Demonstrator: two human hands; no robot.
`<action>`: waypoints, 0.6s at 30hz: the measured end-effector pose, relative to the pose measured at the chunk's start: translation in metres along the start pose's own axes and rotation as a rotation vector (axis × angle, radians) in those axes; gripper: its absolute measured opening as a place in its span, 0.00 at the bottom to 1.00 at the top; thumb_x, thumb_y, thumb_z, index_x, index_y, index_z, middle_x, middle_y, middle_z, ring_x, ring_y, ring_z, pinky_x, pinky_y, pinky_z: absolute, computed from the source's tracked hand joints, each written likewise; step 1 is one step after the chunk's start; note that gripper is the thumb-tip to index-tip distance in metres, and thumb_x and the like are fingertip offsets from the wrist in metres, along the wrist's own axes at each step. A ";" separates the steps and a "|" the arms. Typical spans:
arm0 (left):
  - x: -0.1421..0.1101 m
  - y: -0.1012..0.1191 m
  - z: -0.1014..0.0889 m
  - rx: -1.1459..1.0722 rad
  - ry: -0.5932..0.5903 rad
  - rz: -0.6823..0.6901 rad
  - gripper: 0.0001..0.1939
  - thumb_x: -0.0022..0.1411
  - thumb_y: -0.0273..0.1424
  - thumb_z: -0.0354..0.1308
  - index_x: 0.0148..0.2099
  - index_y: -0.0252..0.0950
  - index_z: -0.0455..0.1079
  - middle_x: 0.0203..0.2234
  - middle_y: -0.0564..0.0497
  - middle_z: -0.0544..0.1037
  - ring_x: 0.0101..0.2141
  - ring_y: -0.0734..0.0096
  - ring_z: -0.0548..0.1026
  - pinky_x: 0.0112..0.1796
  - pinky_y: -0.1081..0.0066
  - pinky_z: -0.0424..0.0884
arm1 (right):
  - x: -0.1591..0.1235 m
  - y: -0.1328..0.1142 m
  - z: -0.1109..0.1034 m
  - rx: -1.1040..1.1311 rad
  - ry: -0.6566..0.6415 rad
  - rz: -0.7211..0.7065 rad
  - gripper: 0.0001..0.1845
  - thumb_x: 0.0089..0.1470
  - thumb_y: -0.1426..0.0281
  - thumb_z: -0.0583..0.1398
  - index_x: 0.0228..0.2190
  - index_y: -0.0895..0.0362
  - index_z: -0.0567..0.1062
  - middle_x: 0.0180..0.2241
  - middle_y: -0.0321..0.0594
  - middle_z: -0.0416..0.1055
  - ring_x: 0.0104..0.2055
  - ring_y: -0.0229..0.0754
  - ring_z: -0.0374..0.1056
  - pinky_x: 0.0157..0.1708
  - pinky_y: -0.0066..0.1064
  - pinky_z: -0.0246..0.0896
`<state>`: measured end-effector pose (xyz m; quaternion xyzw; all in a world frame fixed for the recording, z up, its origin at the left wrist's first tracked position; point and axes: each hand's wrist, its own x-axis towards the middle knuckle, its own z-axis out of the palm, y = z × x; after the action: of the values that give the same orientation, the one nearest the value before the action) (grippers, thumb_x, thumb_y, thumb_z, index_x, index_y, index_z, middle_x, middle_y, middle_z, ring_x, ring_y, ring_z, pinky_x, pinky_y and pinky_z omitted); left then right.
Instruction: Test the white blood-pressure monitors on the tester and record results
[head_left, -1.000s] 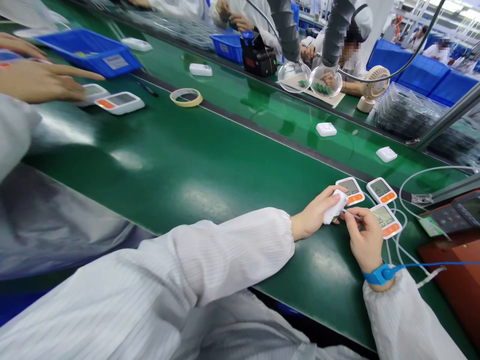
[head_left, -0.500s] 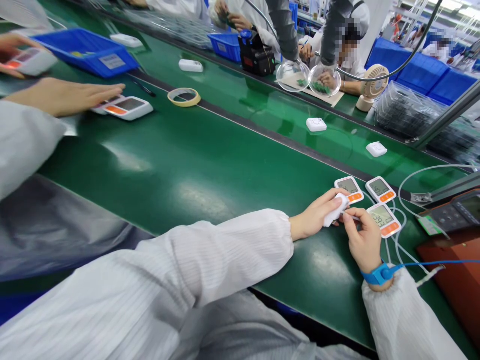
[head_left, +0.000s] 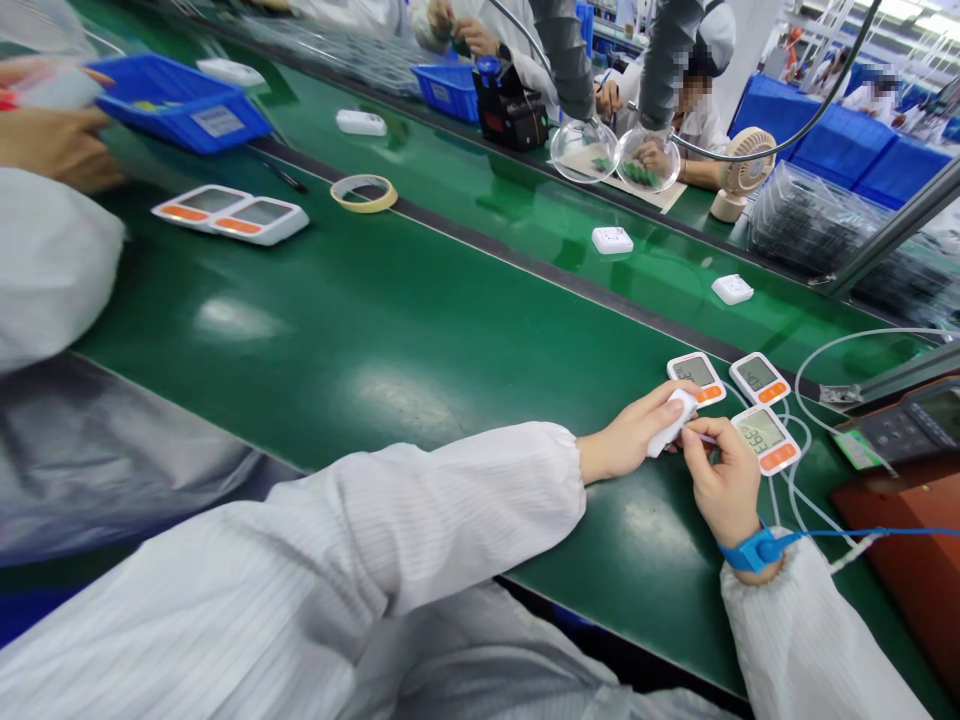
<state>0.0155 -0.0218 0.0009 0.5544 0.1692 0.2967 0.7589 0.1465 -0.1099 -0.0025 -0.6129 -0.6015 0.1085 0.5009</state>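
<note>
My left hand point(head_left: 628, 432) is closed around a small white plastic device point(head_left: 671, 424), tilted on its edge just above the bench. Against its near side, the pinched fingers of my right hand point(head_left: 724, 478) grip what looks like the end of a thin white tube point(head_left: 703, 438), its tip hidden by the fingers. A blue strap point(head_left: 752, 551) circles my right wrist. Close by lie three white monitors with orange buttons: one behind my left hand point(head_left: 697, 378), one at the back right point(head_left: 760, 377), and one beside my right fingers point(head_left: 766, 438), showing digits like 393.
White tubes point(head_left: 801, 500) loop toward an orange-brown box point(head_left: 900, 560) at right. On the green belt sit white device cases point(head_left: 612, 240). A tape roll point(head_left: 364, 193), two monitors point(head_left: 231, 213) and a blue tray point(head_left: 184, 105) are at left, near a co-worker's hands point(head_left: 56, 145).
White cases on the belt have slid left. The co-worker's hand has pulled back left from the two monitors. My hands have hardly moved, still on the device and tube.
</note>
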 end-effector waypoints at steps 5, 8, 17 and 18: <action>-0.002 -0.003 0.000 0.076 -0.003 0.040 0.32 0.63 0.56 0.51 0.57 0.37 0.65 0.34 0.50 0.70 0.33 0.70 0.66 0.36 0.71 0.66 | -0.001 -0.002 0.000 -0.024 0.006 -0.024 0.08 0.62 0.65 0.59 0.33 0.54 0.74 0.30 0.38 0.73 0.32 0.42 0.69 0.32 0.34 0.64; -0.004 -0.004 0.000 0.123 0.001 0.064 0.32 0.64 0.56 0.48 0.58 0.37 0.65 0.33 0.50 0.70 0.33 0.68 0.67 0.37 0.69 0.66 | -0.002 -0.003 0.000 -0.046 0.011 -0.057 0.08 0.62 0.66 0.58 0.32 0.54 0.74 0.30 0.38 0.73 0.32 0.42 0.69 0.32 0.34 0.64; -0.010 -0.001 -0.001 0.425 0.019 0.262 0.27 0.69 0.48 0.43 0.59 0.34 0.62 0.46 0.43 0.72 0.43 0.61 0.69 0.48 0.63 0.64 | -0.002 -0.006 -0.001 -0.041 0.023 -0.175 0.05 0.60 0.70 0.60 0.31 0.54 0.72 0.28 0.36 0.71 0.31 0.41 0.67 0.32 0.34 0.62; -0.009 -0.002 -0.002 0.420 0.018 0.257 0.26 0.69 0.47 0.43 0.58 0.34 0.63 0.45 0.44 0.72 0.43 0.61 0.69 0.47 0.63 0.64 | -0.001 -0.005 0.000 -0.051 0.017 -0.165 0.05 0.60 0.69 0.60 0.31 0.54 0.72 0.28 0.36 0.71 0.31 0.41 0.67 0.32 0.34 0.63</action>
<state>0.0076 -0.0268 -0.0018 0.7142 0.1621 0.3543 0.5814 0.1433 -0.1122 0.0007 -0.5746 -0.6483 0.0463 0.4974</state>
